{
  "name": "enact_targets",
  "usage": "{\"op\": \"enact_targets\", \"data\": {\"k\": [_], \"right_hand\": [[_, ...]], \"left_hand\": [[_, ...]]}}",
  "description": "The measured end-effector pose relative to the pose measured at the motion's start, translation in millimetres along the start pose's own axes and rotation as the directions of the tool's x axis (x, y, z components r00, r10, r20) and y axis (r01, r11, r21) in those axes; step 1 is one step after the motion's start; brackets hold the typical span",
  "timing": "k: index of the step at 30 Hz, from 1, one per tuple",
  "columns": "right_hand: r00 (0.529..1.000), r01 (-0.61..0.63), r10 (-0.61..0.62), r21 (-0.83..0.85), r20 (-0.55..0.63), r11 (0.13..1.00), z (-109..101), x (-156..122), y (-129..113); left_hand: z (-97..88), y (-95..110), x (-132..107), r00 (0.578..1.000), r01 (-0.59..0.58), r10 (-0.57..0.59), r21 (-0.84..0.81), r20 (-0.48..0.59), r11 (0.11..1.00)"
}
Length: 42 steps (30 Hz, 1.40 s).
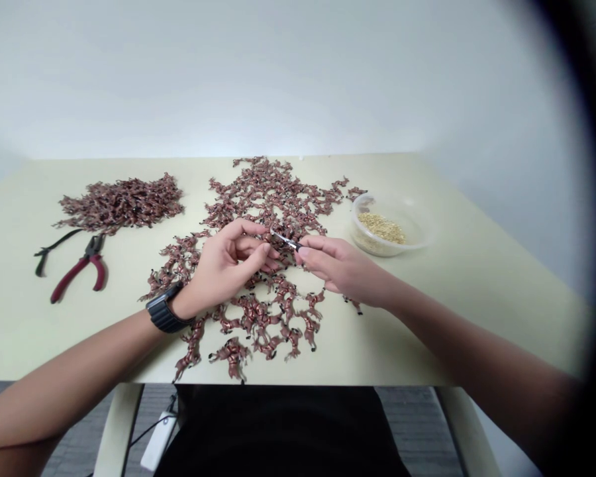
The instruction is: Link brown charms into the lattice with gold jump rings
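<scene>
My left hand, with a black watch on the wrist, pinches a small brown horse figure between thumb and fingers; the figure is mostly hidden. My right hand holds a thin metal tool whose tip meets the left fingers. Both hands hover over a wide spread of small brown horse figures lying loose on the pale table.
A second heap of brown figures lies at the back left. Red-handled pliers and a black tool lie left of my hands. A clear plastic bowl of small gold bits stands to the right. A white wall rises behind.
</scene>
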State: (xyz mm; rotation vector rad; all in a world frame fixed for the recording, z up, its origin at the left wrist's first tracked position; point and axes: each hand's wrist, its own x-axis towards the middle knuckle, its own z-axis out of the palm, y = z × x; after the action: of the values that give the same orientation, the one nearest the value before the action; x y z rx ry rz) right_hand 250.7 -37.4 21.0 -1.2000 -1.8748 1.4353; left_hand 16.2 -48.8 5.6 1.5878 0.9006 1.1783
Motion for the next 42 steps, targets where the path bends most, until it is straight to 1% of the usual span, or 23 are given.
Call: {"op": "enact_targets", "data": {"k": [5,10,11,13,15,18,21,22,23,24,25,26,27,28,29,30,31,32,33,34,35,37,42], "right_hand": [[1.000,-0.013,0.013,0.000,0.002,1.000,-0.2,0.3,0.5],[0.998,-0.055,0.055,0.070,0.008,0.996,-0.1,2.3,4.7],[0.997,-0.072,0.070,0.098,0.021,0.993,-0.5,2.4,4.6],[0.989,-0.136,0.120,0.189,0.090,0.973,-2.0,1.9,2.7],[0.963,-0.236,0.176,0.322,0.205,0.917,-4.5,1.1,-1.1],[0.895,-0.405,0.222,0.495,0.387,0.769,-10.0,0.4,-7.6],[0.808,-0.540,0.224,0.534,0.544,0.651,-14.8,1.2,-10.8],[0.790,-0.561,0.219,0.531,0.573,0.635,-15.3,1.7,-10.7],[0.787,-0.562,0.215,0.529,0.579,0.635,-15.2,2.2,-10.0],[0.801,-0.542,0.212,0.528,0.560,0.654,-14.4,2.6,-8.9],[0.832,-0.497,0.209,0.522,0.514,0.693,-12.9,2.9,-7.5],[0.873,-0.429,0.204,0.499,0.443,0.753,-11.1,2.9,-6.1],[0.921,-0.334,0.188,0.446,0.340,0.830,-9.1,2.7,-4.8],[0.966,-0.219,0.151,0.350,0.212,0.911,-7.4,2.2,-3.8],[0.993,-0.101,0.085,0.206,0.081,0.973,-6.0,1.6,-3.1],[1.000,0.005,-0.004,0.031,-0.028,0.999,-5.2,0.8,-2.8],[0.989,0.090,-0.106,-0.146,-0.102,0.985,-4.8,0.2,-2.7],[0.970,0.158,-0.205,-0.299,-0.133,0.941,-5.0,-0.3,-2.6],[0.950,0.211,-0.286,-0.412,-0.129,0.886,-5.4,-0.5,-2.2],[0.934,0.253,-0.342,-0.486,-0.103,0.837,-5.9,-0.3,-1.4],[0.922,0.287,-0.379,-0.528,-0.073,0.799,-6.5,0.1,-0.1],[0.909,0.329,-0.417,-0.563,-0.030,0.758,-7.0,1.6,3.8],[0.896,0.342,-0.442,-0.597,-0.025,0.726,-6.2,4.1,11.6]], "left_hand": [[0.3,0.9,-0.1,1.000,-0.003,0.003,0.013,-0.001,1.000],[-0.1,0.9,-0.7,1.000,-0.017,0.017,0.020,0.004,1.000],[-0.1,0.8,-1.3,1.000,-0.024,0.024,0.030,0.007,0.999],[-0.3,0.3,-3.1,0.999,-0.036,0.036,0.065,0.014,0.997],[-1.8,-0.1,-5.2,0.998,-0.063,0.060,0.123,0.023,0.990],[-7.3,0.1,-6.8,0.988,-0.156,0.148,0.309,0.048,0.938],[-13.2,1.0,-5.4,0.965,-0.242,0.256,0.549,0.052,0.800],[-14.2,1.3,-4.4,0.960,-0.250,0.275,0.585,0.048,0.772],[-14.4,1.4,-3.2,0.961,-0.245,0.274,0.584,0.040,0.774],[-13.9,1.4,-1.9,0.967,-0.228,0.255,0.539,0.026,0.811],[-12.9,1.2,-0.4,0.977,-0.197,0.214,0.450,0.014,0.871],[-11.6,0.8,1.1,0.988,-0.146,0.151,0.327,0.007,0.934],[-10.4,0.3,2.7,0.997,-0.079,0.080,0.192,0.006,0.978],[-9.4,-0.3,4.3,1.000,-0.007,0.006,0.066,0.013,0.998],[-8.8,-0.9,5.8,0.998,0.063,-0.062,-0.032,0.022,0.998],[-8.6,-1.5,7.1,0.992,0.124,-0.121,-0.100,0.033,0.987],[-8.7,-2.0,8.2,0.985,0.175,-0.171,-0.146,0.039,0.974],[-9.0,-2.3,9.1,0.977,0.214,-0.210,-0.181,0.040,0.960],[-9.3,-2.5,9.7,0.970,0.244,-0.241,-0.214,0.042,0.946],[-9.6,-2.6,10.0,0.963,0.267,-0.264,-0.241,0.047,0.933],[-9.9,-2.6,10.1,0.959,0.284,-0.280,-0.263,0.051,0.922],[-10.1,-2.4,9.9,0.953,0.301,-0.298,-0.288,0.056,0.909],[-9.6,-1.3,9.3,0.948,0.316,-0.310,-0.315,0.071,0.895]]}}
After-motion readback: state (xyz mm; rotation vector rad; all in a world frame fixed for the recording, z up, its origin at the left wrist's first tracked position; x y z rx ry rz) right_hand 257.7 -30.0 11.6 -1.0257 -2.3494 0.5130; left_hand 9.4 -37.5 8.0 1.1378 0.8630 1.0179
